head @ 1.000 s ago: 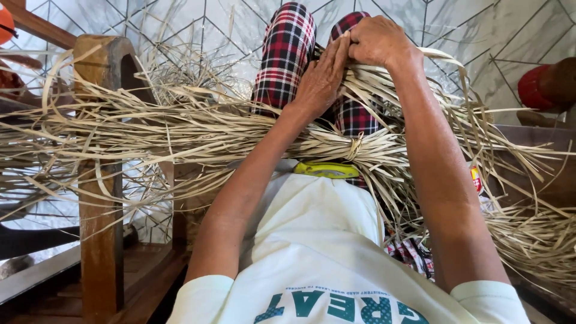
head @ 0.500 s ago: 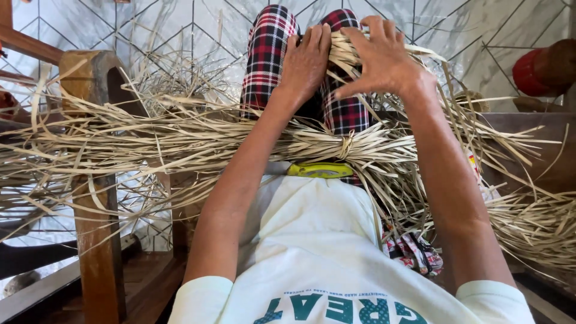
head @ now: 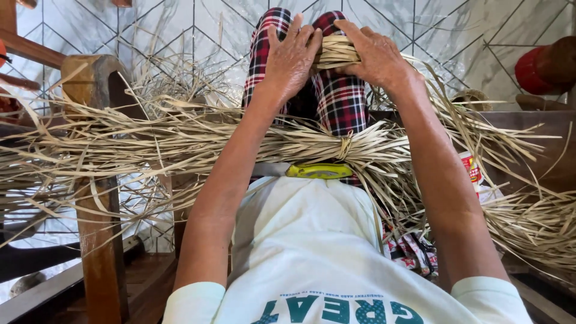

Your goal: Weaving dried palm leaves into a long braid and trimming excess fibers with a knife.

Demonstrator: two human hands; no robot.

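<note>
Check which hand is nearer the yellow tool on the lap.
Left, narrowly. Left hand lies on the knee above the yellow tool; right hand grips strips farther right.

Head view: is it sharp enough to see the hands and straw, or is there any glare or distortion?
Head view: even daylight; left hand, right hand and straw are sharp; soft sheen on the tiled floor; wide-angle stretch at the edges; shirt at the bottom looks oversized.
</note>
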